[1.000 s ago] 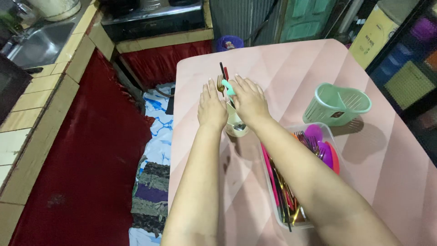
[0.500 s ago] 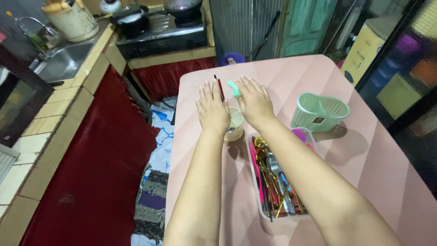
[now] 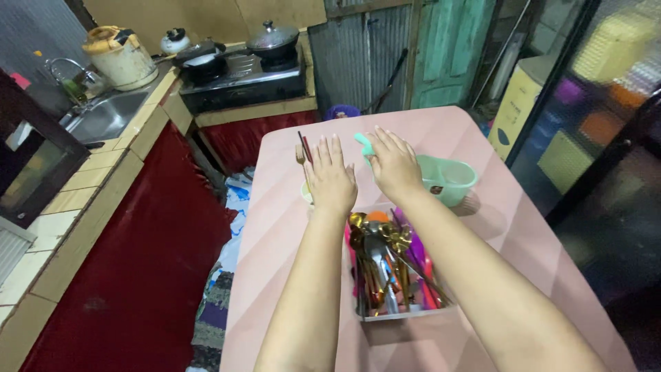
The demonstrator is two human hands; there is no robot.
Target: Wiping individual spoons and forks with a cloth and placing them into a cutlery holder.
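Since a second ago, view tilted up; both hands stay over cup (image 3: pixel 306 195). Left hand (image 3: pixel 331 180) flat, fingers spread; right hand (image 3: pixel 393 165) spread, teal utensil (image 3: pixel 363 144) beside fingertips. Light, tippy: grip cup wall.

We hold both hands flat and palm-down above the pink counter (image 3: pixel 441 138), fingers spread. Our left hand (image 3: pixel 331 179) hovers over a small cream cup (image 3: pixel 306 192), mostly hidden beneath it, from which a gold fork (image 3: pixel 300 156) and dark red-and-black sticks (image 3: pixel 304 145) poke up. Our right hand (image 3: pixel 392 164) is just beside a mint-green handle (image 3: pixel 363 144) at its fingers. Behind that hand sits a mint-green slotted caddy (image 3: pixel 447 179). Nearer us, between our forearms, a clear tray (image 3: pixel 406 315) holds a jumble of gold, silver, pink and purple cutlery (image 3: pixel 385 262). Beyond the counter we see a stove with pots (image 3: pixel 241 58) and a sink (image 3: pixel 103 114).
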